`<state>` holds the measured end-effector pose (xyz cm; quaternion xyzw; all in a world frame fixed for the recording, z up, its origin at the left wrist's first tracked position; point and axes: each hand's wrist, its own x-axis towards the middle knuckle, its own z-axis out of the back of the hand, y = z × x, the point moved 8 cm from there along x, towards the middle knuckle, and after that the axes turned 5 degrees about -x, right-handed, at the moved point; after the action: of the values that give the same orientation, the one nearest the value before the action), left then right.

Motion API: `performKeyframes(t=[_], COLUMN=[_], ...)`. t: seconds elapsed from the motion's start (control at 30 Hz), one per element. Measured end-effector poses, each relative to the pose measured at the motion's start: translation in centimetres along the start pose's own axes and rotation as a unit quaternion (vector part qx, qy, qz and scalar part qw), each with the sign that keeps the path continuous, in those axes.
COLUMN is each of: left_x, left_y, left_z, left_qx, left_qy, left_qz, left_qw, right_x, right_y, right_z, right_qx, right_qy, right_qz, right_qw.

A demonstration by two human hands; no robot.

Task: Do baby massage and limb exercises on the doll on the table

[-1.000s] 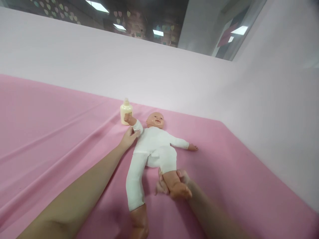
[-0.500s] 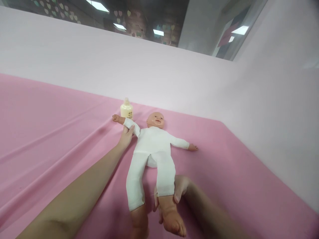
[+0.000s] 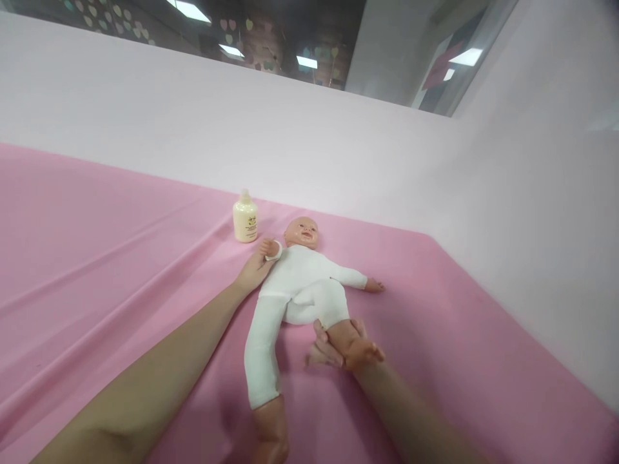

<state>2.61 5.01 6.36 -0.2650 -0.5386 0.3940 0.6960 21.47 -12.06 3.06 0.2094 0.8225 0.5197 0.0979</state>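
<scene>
A baby doll [image 3: 302,274] in white cloth lies on its back on a pink sheet [image 3: 120,258], head at the far end. My left hand [image 3: 254,270] is closed round the doll's arm on the left, which is bent so that its fist [image 3: 269,247] points up near the shoulder. Below, my right hand [image 3: 326,348] grips the lower part of the doll's leg on the right, partly hidden behind its foot [image 3: 362,354]. That leg is bent at the knee. The other leg [image 3: 264,361] lies stretched toward me. Out to the right rests the doll's other arm [image 3: 351,277].
A cream-coloured bottle [image 3: 245,219] with a label stands on the sheet, left of the doll's head. Behind the sheet rises a white wall [image 3: 193,129] with a window [image 3: 290,38] above it. Another white wall [image 3: 532,212] closes the right side.
The doll's left-side arm has folded inward from stretched out, with my left hand moving right. My right hand has pushed the leg upward, bending it. The bottle now shows fully.
</scene>
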Motion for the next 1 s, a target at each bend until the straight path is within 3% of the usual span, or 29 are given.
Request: performKeyframes(t=[0.07,0.17,0.37,0.57,0.67,0.77,1.0], left_x=[-0.2,-0.4,-0.4,-0.5,-0.5,-0.4,0.0], left_y=[-0.9,-1.9,-1.8,-1.9,-2.1,-1.7,2.5], left_z=[-1.0,-1.8,-2.0,-2.0,-1.9,-1.5,1.4], left_qx=[0.019,0.046,0.076,0.077,0.064,0.038,-0.056], left_qy=[0.053,0.1,0.118,0.118,0.109,0.08,-0.084], left_qz=[-0.049,-0.108,-0.117,-0.119,-0.113,-0.081,0.062], left_qw=[0.997,0.988,0.983,0.983,0.985,0.993,0.993], right_x=[0.3,0.8,0.8,0.6,0.7,0.9,0.7], right_y=[2.1,3.2,2.4,2.1,2.1,2.2,1.1], right_z=[-0.1,0.1,1.9,2.6,2.5,1.6,-1.1], right_qx=[0.089,0.178,0.213,0.211,0.203,0.182,0.106], right_qy=[-0.051,-0.123,-0.214,-0.239,-0.231,-0.184,-0.027], right_qz=[0.059,0.085,0.057,0.051,0.052,0.047,0.021], right_qw=[0.993,0.973,0.952,0.947,0.95,0.965,0.994])
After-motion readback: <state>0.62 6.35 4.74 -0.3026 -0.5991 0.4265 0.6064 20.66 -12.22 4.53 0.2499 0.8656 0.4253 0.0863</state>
